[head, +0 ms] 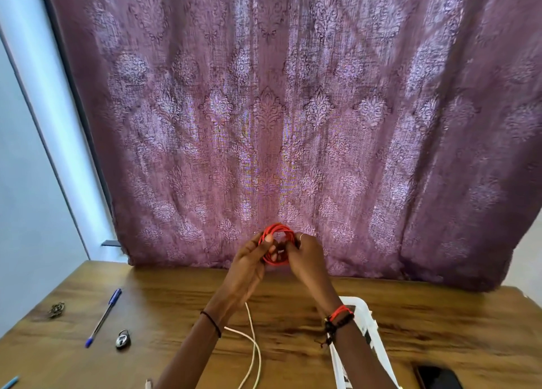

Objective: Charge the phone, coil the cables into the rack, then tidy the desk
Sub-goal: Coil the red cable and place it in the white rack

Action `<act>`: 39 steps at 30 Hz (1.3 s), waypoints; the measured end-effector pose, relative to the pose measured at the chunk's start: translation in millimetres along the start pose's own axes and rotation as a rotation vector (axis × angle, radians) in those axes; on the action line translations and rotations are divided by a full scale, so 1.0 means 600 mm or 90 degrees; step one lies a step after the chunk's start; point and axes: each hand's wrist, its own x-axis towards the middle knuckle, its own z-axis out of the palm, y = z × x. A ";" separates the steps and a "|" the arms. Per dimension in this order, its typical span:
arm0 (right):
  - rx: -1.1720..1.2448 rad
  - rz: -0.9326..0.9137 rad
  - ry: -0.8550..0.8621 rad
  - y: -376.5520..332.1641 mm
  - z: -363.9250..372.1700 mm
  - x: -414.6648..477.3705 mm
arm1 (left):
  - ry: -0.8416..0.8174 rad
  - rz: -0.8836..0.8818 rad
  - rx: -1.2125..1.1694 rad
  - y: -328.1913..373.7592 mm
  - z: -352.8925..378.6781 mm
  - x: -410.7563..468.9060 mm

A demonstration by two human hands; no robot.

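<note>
Nearest us, the white cable [254, 356] trails loose over the desk [440, 324], not yet wound. Beyond it we hold the red cable [277, 228] raised clear of the wood, wound into a tight ring, probably so that it fits the white rack [368, 324] beneath our right forearm. Both arms reach forward. Our left hand [249, 259] pinches the ring's left side, and our right hand [308, 256] curls round its right, perhaps tucking the end in. A blue pen [104, 317] and a padlock [123, 339] lie well to the left.

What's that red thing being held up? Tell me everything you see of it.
A thin red cable wound into a small round coil of several loops, smooth like plastic. The left hand grips its left side and the right hand its right, holding it upright in the air above the brown wooden desk.
</note>
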 end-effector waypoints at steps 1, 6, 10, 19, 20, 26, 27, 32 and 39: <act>0.013 -0.004 0.001 0.001 -0.001 0.002 | -0.002 0.008 0.038 0.002 -0.002 0.001; 0.131 -0.009 0.012 0.000 -0.006 0.003 | 0.006 0.108 0.298 0.015 -0.005 -0.001; 0.283 0.013 -0.016 -0.011 -0.017 -0.006 | -0.005 0.157 0.374 0.027 0.001 -0.002; 0.524 -0.022 -0.071 -0.021 -0.053 -0.009 | -0.018 0.157 0.386 0.035 0.001 0.012; 0.536 -0.026 -0.096 -0.018 -0.055 -0.007 | -0.021 0.158 0.384 0.035 -0.001 0.013; 0.720 0.092 -0.241 -0.017 -0.068 0.004 | -0.038 0.160 0.410 0.036 -0.002 0.015; 0.720 0.101 -0.258 -0.022 -0.068 0.002 | -0.032 0.162 0.412 0.036 -0.001 0.015; 0.358 0.052 -0.094 -0.031 -0.042 -0.001 | 0.010 0.209 0.475 0.022 0.000 0.018; 0.128 -0.023 -0.027 -0.014 -0.034 -0.008 | 0.018 0.249 0.610 0.013 -0.016 0.017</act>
